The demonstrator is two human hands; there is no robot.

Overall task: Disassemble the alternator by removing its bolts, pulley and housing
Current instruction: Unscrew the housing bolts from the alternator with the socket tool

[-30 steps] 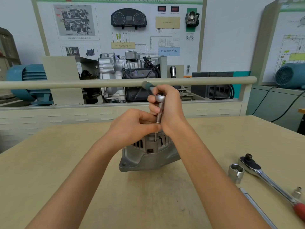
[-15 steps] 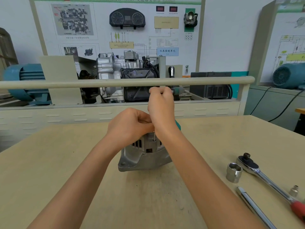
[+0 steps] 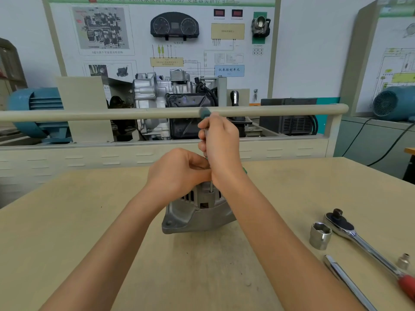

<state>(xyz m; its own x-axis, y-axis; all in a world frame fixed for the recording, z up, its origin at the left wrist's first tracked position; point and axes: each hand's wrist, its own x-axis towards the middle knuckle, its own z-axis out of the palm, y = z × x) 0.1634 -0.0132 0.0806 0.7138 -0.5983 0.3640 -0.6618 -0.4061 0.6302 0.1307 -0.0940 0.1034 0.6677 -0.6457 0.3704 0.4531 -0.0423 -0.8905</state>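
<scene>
A grey cast-metal alternator (image 3: 197, 215) stands on the tan table (image 3: 67, 243) in the middle of the view. A thin tool shaft (image 3: 211, 186) rises straight up from its top. My right hand (image 3: 221, 142) grips a small ratchet at the top of that shaft; its teal handle end (image 3: 204, 112) sticks out up and to the left. My left hand (image 3: 179, 173) is curled against the shaft just above the alternator, its fingertips pinching the lower part of the tool. The bolt under the tool is hidden.
To the right on the table lie a large socket (image 3: 320, 235), a long ratchet with a red grip (image 3: 368, 245), a small socket (image 3: 403, 261) and a chrome bar (image 3: 350, 283). A beige rail (image 3: 89, 114) and a transmission training stand (image 3: 175, 104) are behind the table.
The teal ratchet handle swung from the left to the right and back to the left, while my left hand stayed on the shaft. The alternator has not moved.
</scene>
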